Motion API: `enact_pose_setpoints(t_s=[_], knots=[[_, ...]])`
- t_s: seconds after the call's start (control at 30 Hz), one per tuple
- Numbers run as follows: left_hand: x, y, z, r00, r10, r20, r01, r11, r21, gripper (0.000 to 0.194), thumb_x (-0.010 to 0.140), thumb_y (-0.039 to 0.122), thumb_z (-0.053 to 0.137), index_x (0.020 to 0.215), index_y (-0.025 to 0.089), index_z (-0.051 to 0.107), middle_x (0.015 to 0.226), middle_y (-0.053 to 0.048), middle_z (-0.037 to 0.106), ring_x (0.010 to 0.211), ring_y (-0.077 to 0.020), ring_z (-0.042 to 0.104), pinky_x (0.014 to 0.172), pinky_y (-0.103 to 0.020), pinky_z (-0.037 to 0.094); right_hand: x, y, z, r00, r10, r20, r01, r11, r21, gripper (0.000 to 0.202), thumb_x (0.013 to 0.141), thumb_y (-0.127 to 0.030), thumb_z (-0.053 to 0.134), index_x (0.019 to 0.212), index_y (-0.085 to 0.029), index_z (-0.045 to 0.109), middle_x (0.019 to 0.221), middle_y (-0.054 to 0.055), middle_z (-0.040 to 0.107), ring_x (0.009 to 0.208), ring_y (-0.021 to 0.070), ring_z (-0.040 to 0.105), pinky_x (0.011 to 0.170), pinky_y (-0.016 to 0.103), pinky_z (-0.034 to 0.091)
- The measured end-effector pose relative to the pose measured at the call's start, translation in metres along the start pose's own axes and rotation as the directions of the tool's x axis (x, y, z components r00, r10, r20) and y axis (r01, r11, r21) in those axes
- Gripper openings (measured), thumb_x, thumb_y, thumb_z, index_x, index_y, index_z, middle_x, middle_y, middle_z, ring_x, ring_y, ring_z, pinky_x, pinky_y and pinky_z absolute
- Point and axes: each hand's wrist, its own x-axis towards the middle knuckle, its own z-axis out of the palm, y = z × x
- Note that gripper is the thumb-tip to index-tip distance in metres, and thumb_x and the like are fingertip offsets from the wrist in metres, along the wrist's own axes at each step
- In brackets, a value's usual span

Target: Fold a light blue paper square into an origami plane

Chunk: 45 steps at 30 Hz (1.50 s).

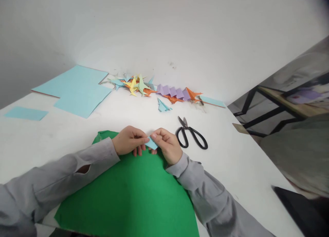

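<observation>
Between my two hands is a small folded piece of light blue paper (pixel 152 144), held over a green sheet (pixel 128 192). My left hand (pixel 130 141) pinches its left corner between thumb and forefinger. On the other side, my right hand (pixel 168 145) grips the upper right edge with thumb and fingers. The fingertips cover parts of the paper, so its full folded shape is hidden. Black-handled scissors (pixel 189 132) lie with blades parted just right of my right hand. A light blue folded paper figure (pixel 163 106) rests beyond my hands.
Large light blue sheets (pixel 79 89) lie at the back left, with a smaller blue rectangle (pixel 25 113) nearby. Several colourful paper cranes (pixel 137 85) and a purple pleated strip (pixel 171 92) line the wall. A dark flat object (pixel 303 209) is at the right edge.
</observation>
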Motion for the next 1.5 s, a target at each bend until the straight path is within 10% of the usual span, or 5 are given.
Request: enact_pose_setpoints(t_s=[0.73,1.5], knots=[[-0.0026,0.0028,-0.0007,0.999,0.043,-0.013,-0.042,0.997,0.068,0.021,0.069,0.021,0.052,0.05,0.012,0.055,0.035,0.002,0.05,0.032,-0.0087,0.05,0.034,-0.017,0.04,-0.0044,-0.001,0.0012,0.997,-0.05,0.064,0.062,0.979,-0.196,0.022,0.075,-0.038,0.057,0.068,-0.018,0.052,0.042,-0.008,0.049,0.036,0.0084,0.05,0.037,0.02,0.042],[0.0006,0.001,-0.0023,0.999,0.031,-0.027,-0.033,0.998,-0.061,0.015,0.067,0.02,0.053,0.063,0.01,0.063,0.044,0.001,0.056,0.036,-0.0107,0.054,0.035,-0.02,0.045,-0.0033,-0.0038,0.0041,0.999,-0.034,0.036,0.035,0.999,-0.022,0.022,0.076,-0.038,0.054,0.068,-0.018,0.05,0.049,-0.004,0.059,0.037,0.0084,0.051,0.037,0.019,0.04]])
